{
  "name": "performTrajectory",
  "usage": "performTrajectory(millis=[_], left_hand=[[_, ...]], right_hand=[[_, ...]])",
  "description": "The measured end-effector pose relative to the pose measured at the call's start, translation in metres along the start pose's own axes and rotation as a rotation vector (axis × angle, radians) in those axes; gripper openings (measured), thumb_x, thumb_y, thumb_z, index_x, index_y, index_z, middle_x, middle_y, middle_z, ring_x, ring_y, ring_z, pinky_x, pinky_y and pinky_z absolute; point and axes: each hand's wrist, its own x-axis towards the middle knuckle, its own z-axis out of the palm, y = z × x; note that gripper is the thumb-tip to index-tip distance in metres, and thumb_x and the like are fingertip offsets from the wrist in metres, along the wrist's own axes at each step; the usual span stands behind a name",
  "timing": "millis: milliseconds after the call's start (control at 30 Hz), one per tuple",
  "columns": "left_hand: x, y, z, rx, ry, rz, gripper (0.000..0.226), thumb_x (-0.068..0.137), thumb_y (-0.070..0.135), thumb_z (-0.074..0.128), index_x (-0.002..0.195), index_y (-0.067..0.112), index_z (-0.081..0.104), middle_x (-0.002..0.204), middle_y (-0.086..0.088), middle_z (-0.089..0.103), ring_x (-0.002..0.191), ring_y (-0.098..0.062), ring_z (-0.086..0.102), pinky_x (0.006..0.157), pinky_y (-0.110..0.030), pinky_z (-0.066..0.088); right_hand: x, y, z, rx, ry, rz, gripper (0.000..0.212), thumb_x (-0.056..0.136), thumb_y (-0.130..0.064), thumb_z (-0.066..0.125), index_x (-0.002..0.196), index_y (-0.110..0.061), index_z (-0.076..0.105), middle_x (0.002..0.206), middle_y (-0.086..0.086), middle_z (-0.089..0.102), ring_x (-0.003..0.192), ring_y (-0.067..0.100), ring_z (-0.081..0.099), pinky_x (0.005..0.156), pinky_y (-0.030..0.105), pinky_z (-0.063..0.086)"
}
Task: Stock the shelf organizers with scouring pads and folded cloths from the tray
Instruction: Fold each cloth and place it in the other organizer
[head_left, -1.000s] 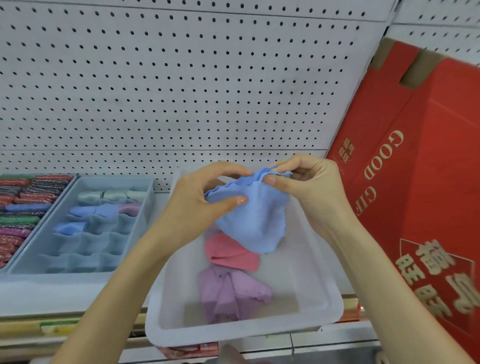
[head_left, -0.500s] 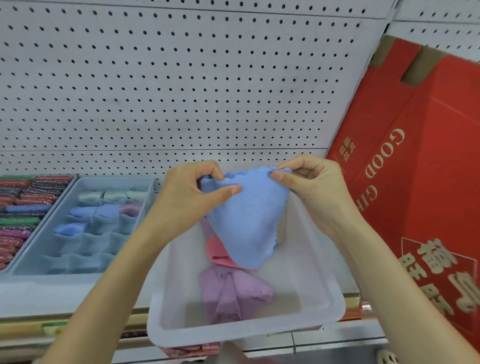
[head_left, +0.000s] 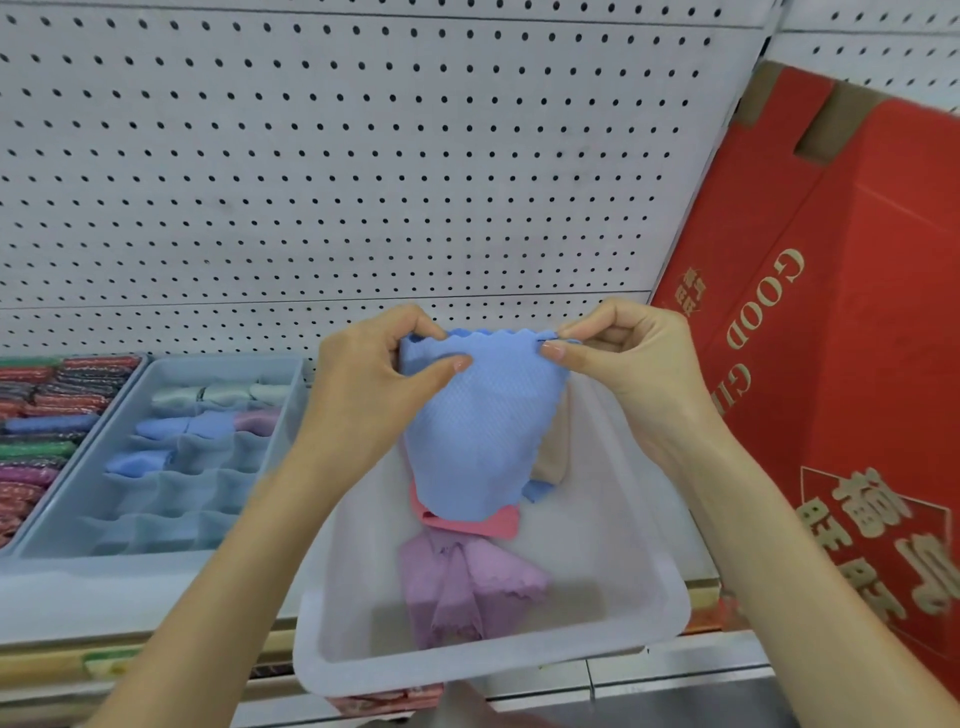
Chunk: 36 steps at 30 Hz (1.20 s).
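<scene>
Blue cloth (head_left: 478, 436): hangs over the tray (head_left: 467, 670), its scalloped top edge pinched by the left hand (head_left: 363, 384) and right hand (head_left: 634, 374), 1 corner each. The edge is stretched wider than 0.5 s ago, with the hands farther apart.
Tray contents: pink cloth (head_left: 483, 522), purple cloth (head_left: 462, 587), and beige cloth (head_left: 553, 452), newly exposed.
Organizer (head_left: 223, 364): left of the tray, partly stocked.

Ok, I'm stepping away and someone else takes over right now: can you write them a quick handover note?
Left hand and right hand each pinch a top corner of the blue cloth, held above the tray.
In the tray: pink cloth, purple cloth, beige cloth partly hidden.
Done: grey organizer has folded cloths in back rows; scouring pads sit left of it.
Left: fold the blue cloth, slot it in an empty front cell, then the others.
</scene>
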Motion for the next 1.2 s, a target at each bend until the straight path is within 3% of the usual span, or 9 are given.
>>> performTrajectory(millis=[200,400,533,633,767,867,1000,1133,1200], left_hand=[[-0.001,0.002,0.004,0.066,0.069,0.026,0.029,0.075,0.029,0.078,0.078,0.025,0.050,0.073,-0.010,0.065,0.065,-0.033,0.059,0.064,-0.042,0.047],[0.001,0.004,-0.001,-0.086,-0.016,-0.088,0.028,0.078,0.011,0.076,0.084,0.030,0.056,0.070,0.013,0.070,0.062,-0.007,0.064,0.064,-0.016,0.047],[0.007,-0.005,-0.007,-0.247,-0.127,-0.157,0.021,0.079,0.002,0.073,0.069,0.019,0.067,0.063,0.012,0.070,0.062,-0.003,0.063,0.066,-0.020,0.054],[0.011,-0.006,-0.014,-0.219,-0.119,-0.145,0.016,0.079,0.003,0.072,0.069,0.014,0.067,0.059,0.018,0.066,0.054,0.003,0.054,0.055,-0.008,0.040],[0.012,0.004,-0.023,-0.330,-0.163,-0.137,0.012,0.091,0.004,0.058,0.079,0.007,0.055,0.055,0.002,0.063,0.047,-0.009,0.059,0.046,-0.018,0.046],[0.010,0.020,-0.031,-0.447,-0.193,-0.058,0.011,0.091,0.004,0.057,0.082,0.008,0.052,0.059,-0.007,0.067,0.054,-0.016,0.067,0.055,-0.022,0.054],[0.010,0.048,-0.050,-0.701,-0.229,0.165,0.008,0.073,0.021,0.073,0.068,0.023,0.068,0.053,0.004,0.064,0.041,-0.009,0.054,0.046,-0.015,0.045],[0.023,0.069,-0.031,-0.903,-0.317,0.140,0.019,0.083,0.017,0.065,0.066,0.023,0.069,0.059,0.004,0.066,0.046,-0.007,0.056,0.048,-0.015,0.045],[0.025,0.074,-0.019,-0.927,-0.324,0.037,0.029,0.093,0.031,0.056,0.070,0.018,0.067,0.066,-0.001,0.067,0.055,-0.011,0.061,0.053,-0.019,0.048]], right_hand=[[0.004,0.003,-0.003,-0.039,0.029,-0.021,0.023,0.066,0.008,0.078,0.067,-0.007,0.060,0.067,-0.003,0.071,0.069,0.009,0.068,0.061,0.018,0.051],[0.013,0.002,-0.011,-0.356,-0.062,-0.079,0.026,0.074,-0.007,0.078,0.089,-0.027,0.071,0.073,-0.007,0.067,0.060,0.008,0.050,0.062,0.024,0.047],[0.019,-0.004,-0.013,-0.528,-0.165,-0.019,0.011,0.084,-0.010,0.069,0.080,-0.020,0.069,0.071,0.007,0.066,0.049,0.008,0.057,0.051,0.020,0.041],[0.023,-0.012,-0.015,-0.431,-0.256,0.018,0.007,0.091,0.000,0.058,0.086,-0.005,0.061,0.074,0.003,0.064,0.061,0.014,0.068,0.051,0.021,0.050],[0.022,-0.024,-0.016,-0.326,-0.365,0.004,0.008,0.086,0.007,0.061,0.089,0.000,0.063,0.075,0.008,0.070,0.070,0.016,0.069,0.068,0.023,0.055],[0.016,-0.041,-0.022,-0.305,-0.483,-0.065,0.010,0.081,0.002,0.067,0.080,-0.007,0.071,0.066,0.005,0.067,0.059,0.013,0.064,0.059,0.020,0.051],[0.009,-0.069,-0.033,-0.128,-0.808,-0.175,0.005,0.080,-0.022,0.072,0.080,-0.027,0.074,0.077,-0.006,0.067,0.064,0.011,0.059,0.059,0.020,0.046],[0.018,-0.079,-0.004,-0.004,-0.779,-0.246,0.011,0.078,-0.033,0.072,0.082,-0.024,0.075,0.080,-0.008,0.062,0.066,0.010,0.053,0.060,0.019,0.043],[0.022,-0.077,0.009,0.032,-0.734,-0.260,0.010,0.077,-0.031,0.071,0.081,-0.023,0.074,0.077,-0.009,0.063,0.063,0.009,0.052,0.060,0.019,0.044]])
